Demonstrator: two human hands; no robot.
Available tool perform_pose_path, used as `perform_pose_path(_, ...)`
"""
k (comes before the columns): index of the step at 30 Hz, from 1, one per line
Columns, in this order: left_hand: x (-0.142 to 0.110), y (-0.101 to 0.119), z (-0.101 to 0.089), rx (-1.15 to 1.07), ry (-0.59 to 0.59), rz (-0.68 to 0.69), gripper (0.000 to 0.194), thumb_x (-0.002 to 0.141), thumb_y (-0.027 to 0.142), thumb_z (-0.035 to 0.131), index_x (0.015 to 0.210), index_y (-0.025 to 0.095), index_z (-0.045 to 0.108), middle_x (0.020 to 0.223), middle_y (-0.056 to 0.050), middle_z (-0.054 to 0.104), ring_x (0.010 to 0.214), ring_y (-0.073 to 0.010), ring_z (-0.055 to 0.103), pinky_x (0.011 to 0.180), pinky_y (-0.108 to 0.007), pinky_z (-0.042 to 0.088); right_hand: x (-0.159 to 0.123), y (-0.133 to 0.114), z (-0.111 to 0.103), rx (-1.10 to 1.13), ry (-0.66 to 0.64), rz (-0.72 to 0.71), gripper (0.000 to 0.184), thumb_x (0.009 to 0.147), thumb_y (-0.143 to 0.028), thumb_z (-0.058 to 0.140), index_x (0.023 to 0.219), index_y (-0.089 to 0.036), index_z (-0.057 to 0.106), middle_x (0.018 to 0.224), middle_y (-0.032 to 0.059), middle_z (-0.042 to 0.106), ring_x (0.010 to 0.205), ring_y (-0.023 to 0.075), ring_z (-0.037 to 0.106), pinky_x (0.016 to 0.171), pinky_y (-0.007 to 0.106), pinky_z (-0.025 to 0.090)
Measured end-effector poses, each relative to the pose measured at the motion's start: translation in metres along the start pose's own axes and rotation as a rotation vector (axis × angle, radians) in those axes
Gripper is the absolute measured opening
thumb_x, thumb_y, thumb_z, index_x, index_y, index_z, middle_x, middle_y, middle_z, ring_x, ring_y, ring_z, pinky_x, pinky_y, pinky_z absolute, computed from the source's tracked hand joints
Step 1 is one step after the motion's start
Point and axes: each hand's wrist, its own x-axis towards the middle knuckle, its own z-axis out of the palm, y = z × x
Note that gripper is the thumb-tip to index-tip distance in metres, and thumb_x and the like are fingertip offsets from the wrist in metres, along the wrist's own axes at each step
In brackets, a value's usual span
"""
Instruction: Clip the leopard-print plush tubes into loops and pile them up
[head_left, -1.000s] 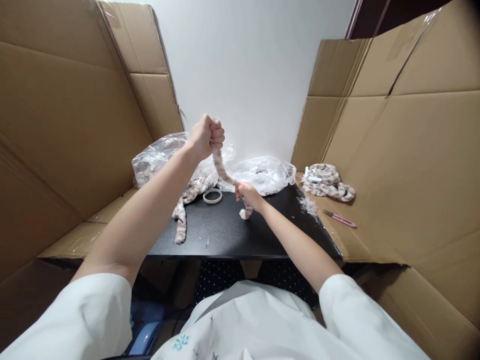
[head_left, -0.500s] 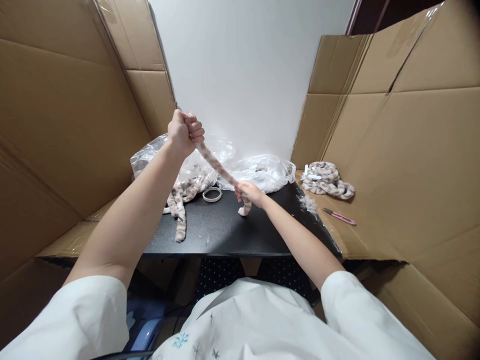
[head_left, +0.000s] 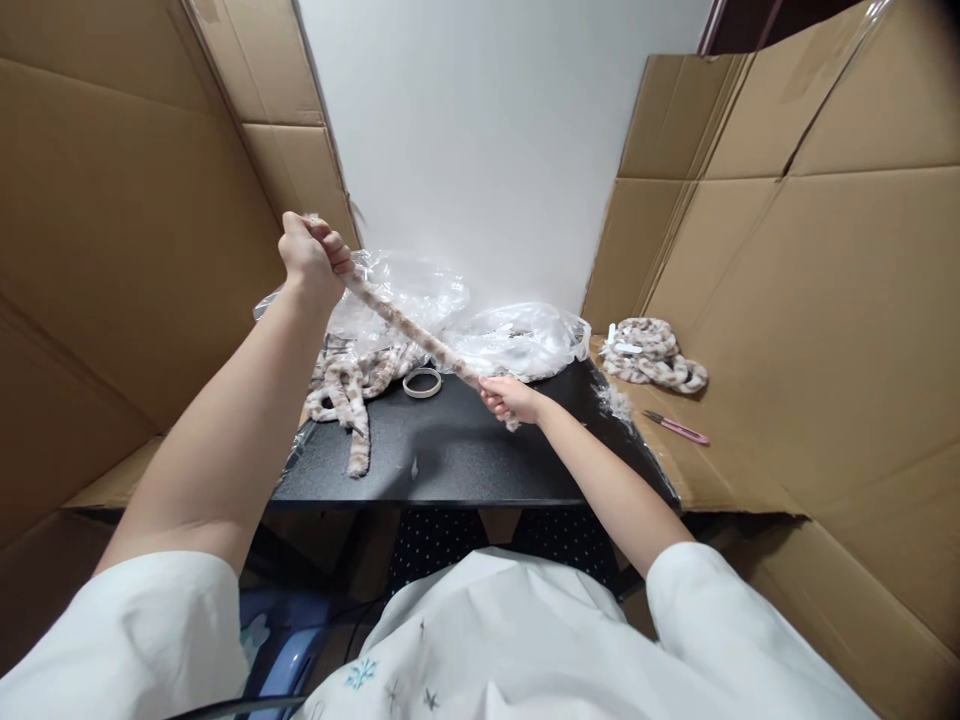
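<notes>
Furry strip (head_left: 410,329) is being held ten-to-four o'clock. Upper part's being clenched by left hand (head_left: 310,252), lower pinched by right hand (head_left: 511,399).

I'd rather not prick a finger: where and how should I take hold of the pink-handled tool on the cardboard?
Probably by its pink handle, pinched from above across its narrow width, coming in from the right, near side. The tool lies flat on the cardboard, its dark, slim end aimed left and away from you, so your fingers should stay behind the tip.

A soft shadow crosses the black tabletop (head_left: 465,475).
</notes>
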Motion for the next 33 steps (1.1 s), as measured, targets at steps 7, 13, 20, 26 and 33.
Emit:
perform_pose_path(7,0.003,-0.006,-0.024,0.034,0.072,0.018,0.034,0.089,0.020,0.031,0.057,0.019,0.021,0.042,0.004,0.014,0.041,-0.0113,0.003,0.049,-0.030,0.000,-0.012,0.026,-0.016,-0.075,-0.074,0.031,0.034,0.093,-0.043,0.050,0.071,-0.019,0.044,0.050,-0.0118,0.025,0.039,0.0037,0.016,0.038,0.014,0.018)
perform_pose_path(13,0.005,-0.015,-0.035,0.040,0.064,-0.019,0.033,0.086,0.019,0.033,0.055,0.018,0.022,0.037,0.005,0.016,0.036,-0.0079,0.006,0.042,-0.026,0.001,-0.024,0.037,-0.029,-0.209,-0.052,-0.031,0.029,0.086,-0.040,0.057,0.069,-0.018,0.048,0.052,-0.0093,0.036,0.040,0.0039,0.026,0.039,0.017,0.024)
perform_pose_path(20,-0.020,-0.049,-0.021,-0.121,-0.213,-0.331,0.037,0.080,0.019,0.044,0.058,0.021,0.015,0.043,0.006,0.013,0.035,-0.0076,0.011,0.035,-0.022,0.002,-0.022,0.025,-0.030,-0.625,0.294,-0.195,0.009,0.074,-0.021,0.067,0.070,-0.017,0.060,0.073,0.0006,0.059,0.067,0.0136,0.054,0.062,0.025,0.045)
perform_pose_path(26,-0.072,-0.089,0.002,-0.021,-0.403,-0.508,0.035,0.078,0.020,0.046,0.057,0.022,0.017,0.046,0.007,0.015,0.033,-0.0074,0.017,0.033,-0.019,0.013,-0.013,-0.005,0.000,-0.521,0.530,-0.672,0.026,0.078,-0.024,0.063,0.104,-0.021,0.063,0.110,0.0066,0.059,0.089,0.0169,0.056,0.081,0.032,0.046)
perform_pose_path(33,-0.099,-0.118,0.005,0.107,-0.493,-0.589,0.024,0.070,0.018,0.045,0.054,0.021,0.026,0.047,0.007,0.019,0.034,-0.0064,0.020,0.034,-0.018,0.019,-0.017,-0.042,0.035,-0.552,0.565,-0.969,0.014,0.085,-0.026,0.058,0.097,-0.023,0.063,0.099,0.0040,0.062,0.086,0.0177,0.054,0.084,0.032,0.043)
